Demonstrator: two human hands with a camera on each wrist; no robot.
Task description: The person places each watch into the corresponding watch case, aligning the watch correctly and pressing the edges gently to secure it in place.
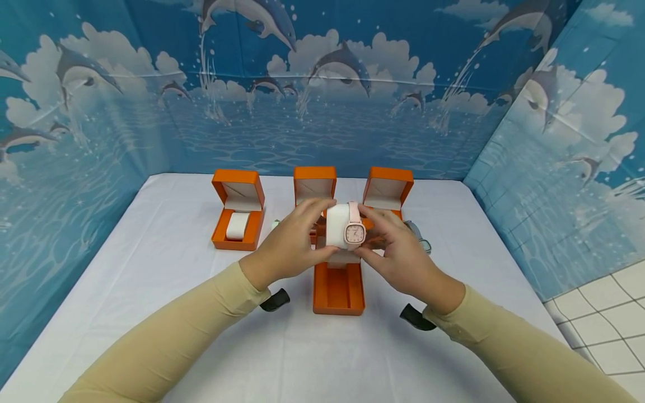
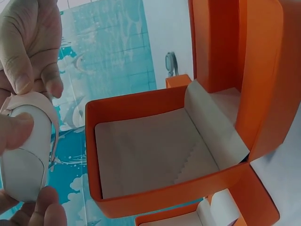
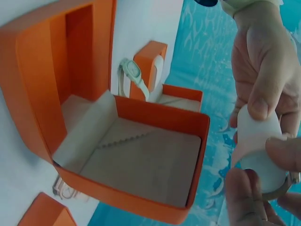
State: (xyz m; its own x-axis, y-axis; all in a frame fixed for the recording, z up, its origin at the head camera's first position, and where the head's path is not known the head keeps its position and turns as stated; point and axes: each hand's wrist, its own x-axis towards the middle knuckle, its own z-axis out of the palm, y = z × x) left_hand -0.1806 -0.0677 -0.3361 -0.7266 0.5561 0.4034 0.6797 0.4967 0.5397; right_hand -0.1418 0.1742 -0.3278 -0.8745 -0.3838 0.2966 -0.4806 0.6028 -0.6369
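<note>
A pink watch point(image 1: 355, 233) with a squarish face is strapped round the right end of a white watch cushion point(image 1: 336, 226), held up above the table. My left hand point(image 1: 283, 244) pinches the cushion's left end between thumb and fingers. On the other side, my right hand point(image 1: 405, 253) grips the watch end, its thumb below and fingers above. In the left wrist view the pink strap point(image 2: 35, 101) curves over the cushion. Beneath my hands stands an open orange box point(image 1: 339, 305), its lower part bare of any cushion; my hands partly hide its raised lid point(image 2: 146, 150).
At the left stands an open orange box point(image 1: 219, 238) holding a white cushion point(image 1: 237, 225). Two more open boxes point(image 1: 314, 172) point(image 1: 392, 174) stand at the back. A grey watch point(image 1: 425, 245) lies at the right; a pale green watch point(image 3: 131, 71) shows in the right wrist view.
</note>
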